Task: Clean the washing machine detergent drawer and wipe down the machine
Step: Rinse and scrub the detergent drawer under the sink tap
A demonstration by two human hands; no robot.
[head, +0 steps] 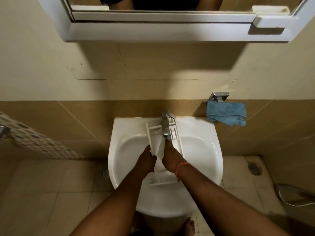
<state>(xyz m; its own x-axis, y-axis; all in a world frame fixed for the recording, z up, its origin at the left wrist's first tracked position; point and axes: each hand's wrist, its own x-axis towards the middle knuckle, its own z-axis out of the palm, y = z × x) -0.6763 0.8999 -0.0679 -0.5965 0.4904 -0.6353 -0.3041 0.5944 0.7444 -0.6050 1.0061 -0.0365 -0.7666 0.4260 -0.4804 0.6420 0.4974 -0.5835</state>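
The white detergent drawer (pixel 154 133) lies lengthwise in the white sink (pixel 201 150), its far end under the chrome tap (pixel 166 124). Water runs from the spout into the drawer. My left hand (pixel 146 160) grips the drawer's left wall, with the thumb over the rim. My right hand (pixel 170 155) reaches inside the drawer under the stream, its fingers pressed against the inner surface. A red thread circles my right wrist. The right fingertips are hidden in the water and by the tap.
A blue cloth (pixel 225 114) hangs from a chrome holder (pixel 218 97) on the wall, right of the tap. A mirror cabinet (pixel 162 26) juts out overhead. A perforated white basket (pixel 34 140) stands at left. A spray hose (pixel 296 196) lies on the tiled floor at right.
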